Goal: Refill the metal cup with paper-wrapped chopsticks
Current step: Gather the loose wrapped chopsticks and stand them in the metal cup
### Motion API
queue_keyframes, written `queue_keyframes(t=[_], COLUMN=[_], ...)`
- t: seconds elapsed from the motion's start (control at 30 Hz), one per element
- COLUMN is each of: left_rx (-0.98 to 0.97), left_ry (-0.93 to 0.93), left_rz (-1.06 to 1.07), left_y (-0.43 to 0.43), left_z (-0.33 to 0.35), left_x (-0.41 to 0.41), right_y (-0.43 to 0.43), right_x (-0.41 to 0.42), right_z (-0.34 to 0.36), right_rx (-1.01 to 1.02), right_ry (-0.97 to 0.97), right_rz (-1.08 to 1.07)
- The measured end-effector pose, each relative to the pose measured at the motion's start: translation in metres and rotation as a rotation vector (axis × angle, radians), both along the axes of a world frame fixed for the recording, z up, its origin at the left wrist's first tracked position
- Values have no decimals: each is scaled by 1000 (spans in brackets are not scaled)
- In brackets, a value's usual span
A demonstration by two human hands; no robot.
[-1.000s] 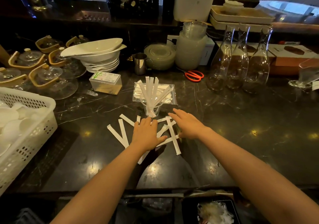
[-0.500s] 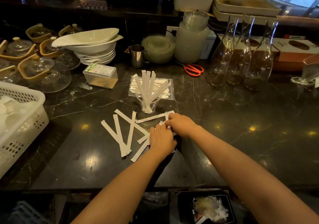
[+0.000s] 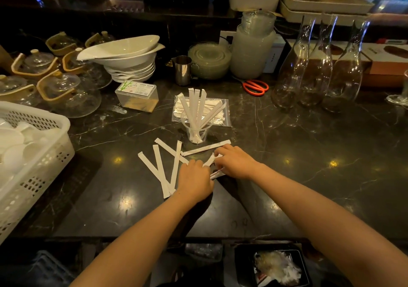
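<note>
Several paper-wrapped chopsticks lie scattered on the dark marble counter. My left hand is curled knuckles-up over the near ends of some of them. My right hand pinches a few wrapped chopsticks between the two hands, and one more lies just beyond its fingers. A clear plastic cup behind the hands holds several upright wrapped chopsticks. The small metal cup stands farther back, with nothing visible in it.
A plastic bag of wrapped chopsticks lies behind the clear cup. A toothpick box, stacked white bowls and glass teapots are at the left, a white basket at the near left. Orange scissors and glass carafes stand at the right.
Both hands have drawn together and curled over the loose chopsticks, pulling a few into a bunch between them. The view has shifted slightly downward.
</note>
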State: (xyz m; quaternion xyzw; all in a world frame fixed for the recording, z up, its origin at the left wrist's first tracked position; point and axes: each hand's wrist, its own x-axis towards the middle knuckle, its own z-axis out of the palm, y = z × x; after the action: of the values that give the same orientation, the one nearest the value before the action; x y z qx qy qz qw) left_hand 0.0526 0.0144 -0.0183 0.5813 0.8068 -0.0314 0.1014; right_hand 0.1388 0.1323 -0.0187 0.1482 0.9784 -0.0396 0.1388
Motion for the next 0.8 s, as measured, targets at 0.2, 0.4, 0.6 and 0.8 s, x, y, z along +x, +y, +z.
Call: queue_keyframes(t=[0.2,0.4,0.6,0.8], left_rx=[-46,-27,-3,50], left_ry=[8,-16,-23,-104], left_rz=[49,61,16,-29], left_y=[-21,-24,-15,8], left_z=[-6,-8,-5,1], left_x=[-14,-16,-17,-14], right_y=[-7,-10,-8,11], right_x=[-17,-28,-24,-7], right_z=[0,-5,-1,12], right_rx=[-22,42,24,18], right_ry=[22,30,50,-28], right_rz=[77,100,52,-30])
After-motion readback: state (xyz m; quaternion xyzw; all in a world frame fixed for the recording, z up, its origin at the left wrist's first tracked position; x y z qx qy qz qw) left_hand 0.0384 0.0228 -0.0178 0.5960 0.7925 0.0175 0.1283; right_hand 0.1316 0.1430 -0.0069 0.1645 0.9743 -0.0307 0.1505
